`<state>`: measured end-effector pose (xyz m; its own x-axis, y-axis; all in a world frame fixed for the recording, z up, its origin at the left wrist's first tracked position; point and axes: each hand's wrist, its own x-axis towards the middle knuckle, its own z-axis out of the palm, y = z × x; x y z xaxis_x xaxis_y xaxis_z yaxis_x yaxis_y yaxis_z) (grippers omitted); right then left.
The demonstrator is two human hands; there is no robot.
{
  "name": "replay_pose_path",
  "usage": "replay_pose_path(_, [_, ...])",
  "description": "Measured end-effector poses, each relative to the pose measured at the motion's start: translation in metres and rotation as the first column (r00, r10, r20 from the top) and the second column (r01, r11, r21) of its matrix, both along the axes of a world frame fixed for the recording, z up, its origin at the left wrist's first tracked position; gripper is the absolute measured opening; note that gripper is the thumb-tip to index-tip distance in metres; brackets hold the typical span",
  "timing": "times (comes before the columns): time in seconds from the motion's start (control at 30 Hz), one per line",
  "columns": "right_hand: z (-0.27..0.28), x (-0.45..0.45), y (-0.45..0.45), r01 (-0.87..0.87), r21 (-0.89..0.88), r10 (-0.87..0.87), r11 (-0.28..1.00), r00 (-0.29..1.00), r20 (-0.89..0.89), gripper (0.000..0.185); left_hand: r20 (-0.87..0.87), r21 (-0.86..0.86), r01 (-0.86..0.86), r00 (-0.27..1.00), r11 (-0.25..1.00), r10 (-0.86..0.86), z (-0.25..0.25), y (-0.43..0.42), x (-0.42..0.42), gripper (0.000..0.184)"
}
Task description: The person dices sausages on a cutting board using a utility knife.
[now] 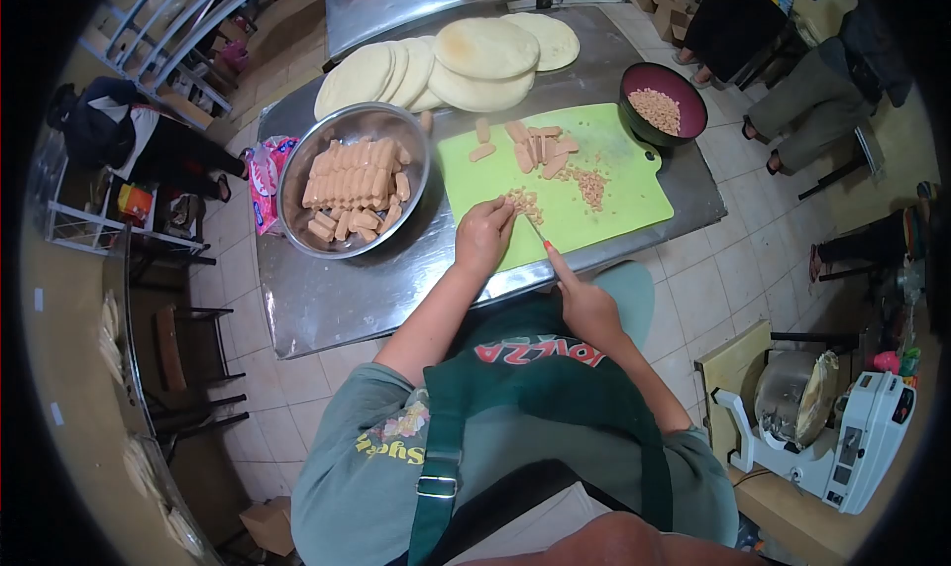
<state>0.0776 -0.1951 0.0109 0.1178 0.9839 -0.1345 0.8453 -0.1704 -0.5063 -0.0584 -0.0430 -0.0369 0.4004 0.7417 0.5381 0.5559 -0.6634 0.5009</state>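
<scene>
My right hand (590,313) is closed round the red handle of a knife (541,237), its blade angled down onto a green cutting board (624,205). On the board my left hand (482,235) is curled, its fingertips pressed against small diced sausage pieces (525,205) beside the blade. Farther up lie cut sausage lengths (540,145) and a scattered heap of diced bits (591,187). To the left, a steel bowl (289,209) holds many sausages (352,175), some stacked in a packed block. A dark bowl (693,101) with diced sausage (656,112) stands at the board's far right corner.
Round flat dough bases (485,49) overlap along the back of the metal table (327,318). A pink plastic packet (264,185) lies left of the steel bowl. A stand mixer (842,447) is at the lower right. Other people stand beyond the table on both sides.
</scene>
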Motion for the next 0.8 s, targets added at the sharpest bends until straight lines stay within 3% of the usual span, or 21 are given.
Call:
replay_pose_path(0.17, [0.011,0.007,0.006,0.005,0.101,0.0,0.995,0.998,-0.055,0.055,0.027,-0.018,-0.004,1.0,1.0,0.004,-0.003,0.001,-0.001,0.013])
replay_pose_path(0.23, [0.019,0.003,0.024,0.025,0.005,-0.025,1.0,1.0,-0.015,0.054,0.029,-0.03,-0.003,1.0,1.0,0.004,-0.004,0.001,-0.001,0.013])
replay_pose_path(0.47, [0.006,-0.003,0.061,-0.026,-0.052,0.024,0.998,0.999,-0.038,0.055,0.069,-0.058,0.0,0.998,0.998,0.004,0.0,0.0,0.0,0.012])
replay_pose_path(0.53, [-0.001,0.001,0.06,-0.045,0.008,0.046,0.999,0.996,-0.079,0.055,0.074,-0.075,-0.005,0.997,0.997,0.011,0.001,-0.001,0.0,0.012])
replay_pose_path(0.8, [0.005,0.007,0.006,-0.009,-0.055,0.005,0.998,0.998,-0.066,0.054,0.07,-0.122,0.003,0.998,0.992,0.005,0.005,0.001,-0.002,0.012])
